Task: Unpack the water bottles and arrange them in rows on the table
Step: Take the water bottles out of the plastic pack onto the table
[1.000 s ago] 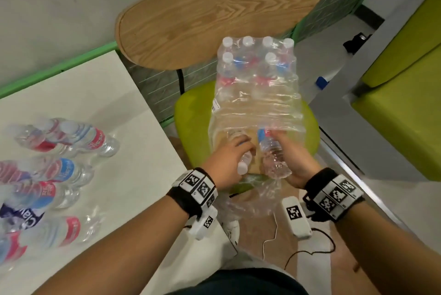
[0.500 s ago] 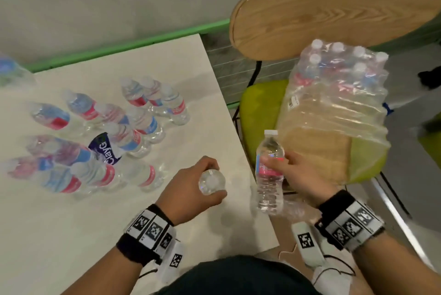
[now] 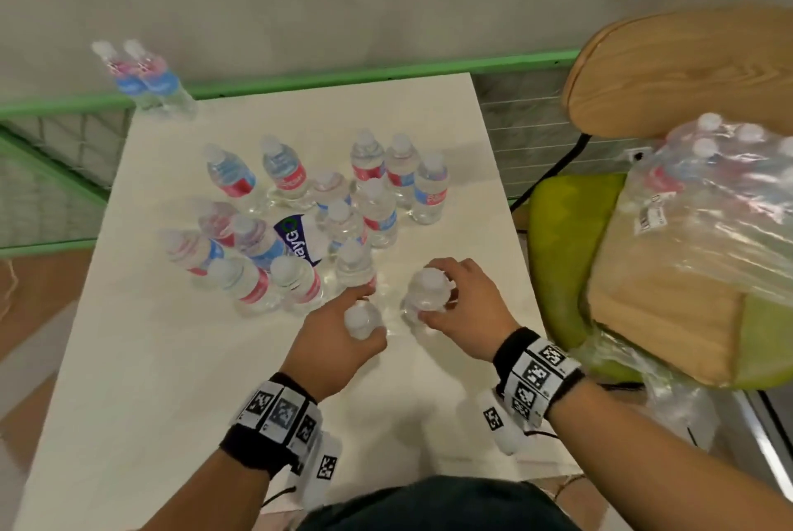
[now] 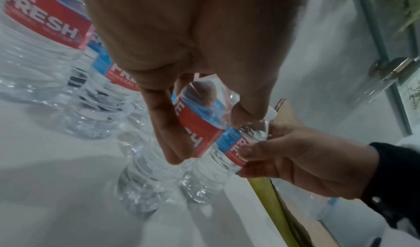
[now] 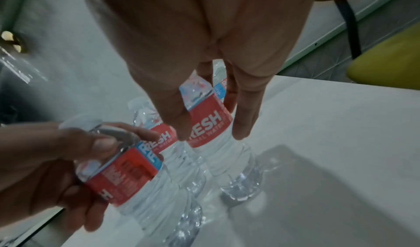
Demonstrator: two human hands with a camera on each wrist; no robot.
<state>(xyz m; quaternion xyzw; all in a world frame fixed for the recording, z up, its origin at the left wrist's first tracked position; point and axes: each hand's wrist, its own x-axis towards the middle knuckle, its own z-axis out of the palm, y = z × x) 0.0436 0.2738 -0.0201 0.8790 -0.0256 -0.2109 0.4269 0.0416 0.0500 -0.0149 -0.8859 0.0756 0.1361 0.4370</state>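
Observation:
On the white table [image 3: 171, 380] my left hand [image 3: 330, 337] grips a clear water bottle [image 3: 362, 318] just below its white cap. My right hand [image 3: 467, 311] grips a second bottle [image 3: 429, 285] beside it to the right. Both bottles are upright with red and blue labels. The left wrist view shows my fingers [image 4: 163, 125] curled round the left bottle [image 4: 197, 130]. The right wrist view shows the right bottle [image 5: 209, 125] with its base on the table. Several more bottles [image 3: 377, 208] stand in a loose cluster behind. The shrink-wrapped pack [image 3: 708, 204] lies on the chair.
The green chair seat [image 3: 558, 255] with its wooden back [image 3: 686, 66] stands right of the table; cardboard [image 3: 656, 316] lies under the pack. Two bottles [image 3: 146, 75] stand at the table's far left corner. A blue and white label [image 3: 300, 243] lies among the cluster.
Both hands pulled a bottle each out of the pack on the chair and carried them left to the table, where they now stand side by side in front of the cluster.

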